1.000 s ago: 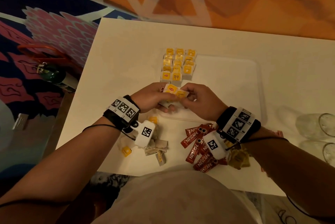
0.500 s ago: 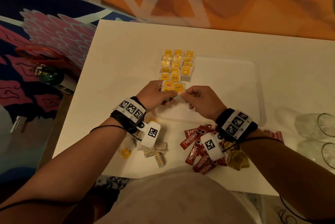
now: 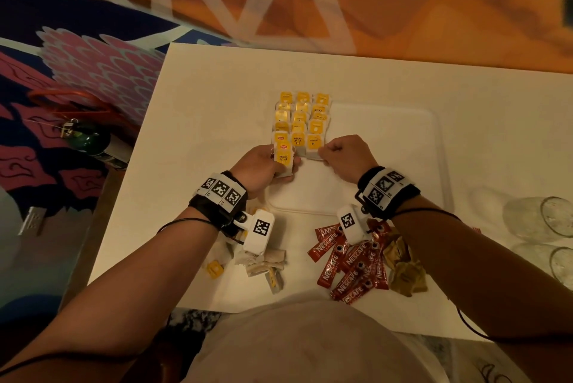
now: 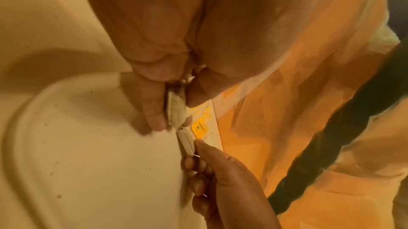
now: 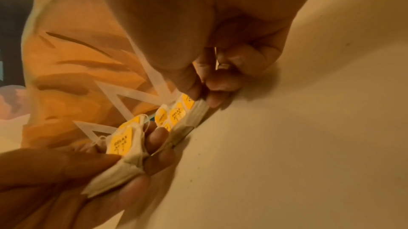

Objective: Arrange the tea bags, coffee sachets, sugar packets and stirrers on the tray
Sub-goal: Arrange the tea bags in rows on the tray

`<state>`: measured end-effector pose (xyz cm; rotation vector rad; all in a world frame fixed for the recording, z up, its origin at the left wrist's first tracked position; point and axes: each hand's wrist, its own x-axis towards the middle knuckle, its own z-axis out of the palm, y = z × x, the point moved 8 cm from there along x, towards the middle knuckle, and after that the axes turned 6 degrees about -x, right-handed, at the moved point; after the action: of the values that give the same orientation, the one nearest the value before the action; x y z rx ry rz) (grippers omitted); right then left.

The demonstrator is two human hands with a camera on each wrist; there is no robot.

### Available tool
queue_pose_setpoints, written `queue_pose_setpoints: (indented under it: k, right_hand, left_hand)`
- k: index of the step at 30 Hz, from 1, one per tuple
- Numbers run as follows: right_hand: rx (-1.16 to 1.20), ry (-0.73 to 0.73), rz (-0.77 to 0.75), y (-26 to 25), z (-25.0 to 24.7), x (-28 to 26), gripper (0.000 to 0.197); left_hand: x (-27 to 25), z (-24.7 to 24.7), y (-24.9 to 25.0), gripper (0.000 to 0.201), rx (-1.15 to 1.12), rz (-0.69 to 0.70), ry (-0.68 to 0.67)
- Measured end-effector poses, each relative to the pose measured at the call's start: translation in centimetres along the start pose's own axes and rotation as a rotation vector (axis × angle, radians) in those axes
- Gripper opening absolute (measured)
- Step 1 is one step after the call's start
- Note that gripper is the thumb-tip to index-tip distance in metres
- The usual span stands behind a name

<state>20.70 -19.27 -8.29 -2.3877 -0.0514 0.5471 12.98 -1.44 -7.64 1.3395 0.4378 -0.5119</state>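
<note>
Tea bags with yellow tags lie in three columns on the left part of the white tray. My left hand grips one tea bag with a "RELAX" tag at the near end of the left column. My right hand pinches another tea bag at the near end of the right column. In the left wrist view my fingers clamp the bag. In the right wrist view thumb and fingers pinch the bag's edge down on the tray.
Red Nescafe sachets and brown sugar packets lie in heaps near the table's front edge, beside loose tea bags. Two glasses lie at the right. A bottle sits on the floor at the left.
Both hands moved away from me to the near ends of the tea bag columns and drew apart, each now with its own tea bag.
</note>
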Motion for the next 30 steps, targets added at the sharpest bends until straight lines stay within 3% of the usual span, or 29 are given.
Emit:
queue_pose_setpoints:
  k: [8, 11, 15, 23, 30]
  right_hand:
    - [-0.028, 0.034, 0.063, -0.3, -0.6, 0.1, 0.034]
    - [-0.016, 0.070, 0.058, -0.4, -1.0, -0.1, 0.039]
    - [-0.020, 0.082, 0.011, -0.8, -0.9, -1.1, 0.030]
    - [0.186, -0.162, -0.181, -3.1, 1.2, -4.8, 0.017]
    - [0.184, -0.223, -0.235, -4.0, 2.3, -6.0, 0.026]
  left_hand:
    - [-0.1, -0.3, 0.1, 0.027, 0.055, 0.067, -0.035]
    - [-0.3, -0.5, 0.6, 0.024, 0.199, 0.128, -0.020]
    - [-0.2, -0.8, 0.7, 0.023, 0.253, 0.169, 0.007]
    - [-0.1, -0.7, 0.8, 0.016, 0.207, 0.190, 0.068]
    - [-0.1, -0.3, 0.8, 0.020, 0.233, 0.229, 0.043]
